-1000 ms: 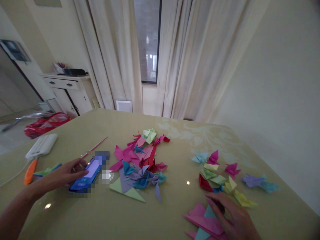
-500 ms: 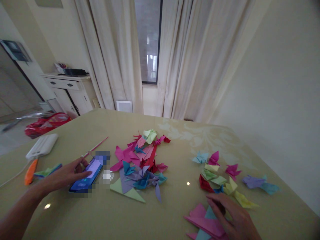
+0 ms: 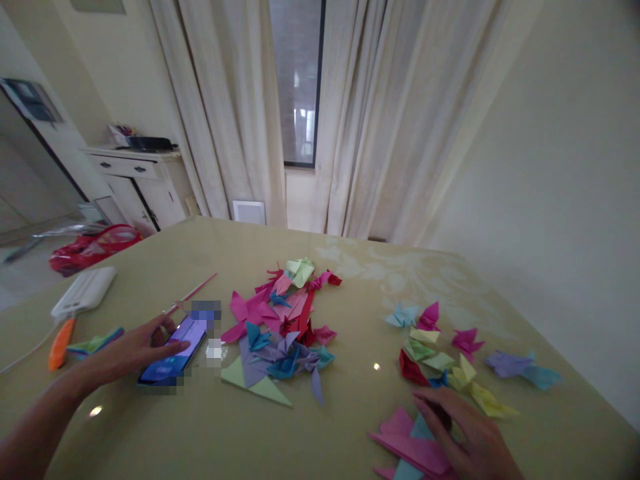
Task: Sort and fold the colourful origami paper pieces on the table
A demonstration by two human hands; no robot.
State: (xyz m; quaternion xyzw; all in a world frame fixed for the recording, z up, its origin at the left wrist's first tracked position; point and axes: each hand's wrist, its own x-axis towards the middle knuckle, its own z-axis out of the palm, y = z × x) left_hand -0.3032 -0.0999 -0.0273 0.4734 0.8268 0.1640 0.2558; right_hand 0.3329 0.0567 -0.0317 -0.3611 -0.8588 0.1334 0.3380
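My left hand (image 3: 150, 345) is at the phone (image 3: 187, 350), its thumb on the lit screen and its other fingers curled at the far-left edge. A thin pink stick (image 3: 197, 289) lies just beyond those fingers. Folded pink paper (image 3: 413, 443) and light blue paper (image 3: 421, 427) are under my right hand (image 3: 463, 427), which has its fingertips drawn together. Whether they pinch anything is not visible. Past this hand lies a loose group of folded paper pieces, among them a red one (image 3: 413, 369) and a yellow one (image 3: 463, 373).
A heap of colourful origami (image 3: 250, 310) covers the table's middle, with a pale green folded sheet (image 3: 255, 387) at its front. At left are a white device (image 3: 85, 290) with a cable and an orange-handled tool (image 3: 61, 347). Purple paper (image 3: 507, 363) lies toward the right edge.
My left thumb has shifted slightly up and right on the phone, and the screen's picture looks different. My right hand is in the same place.
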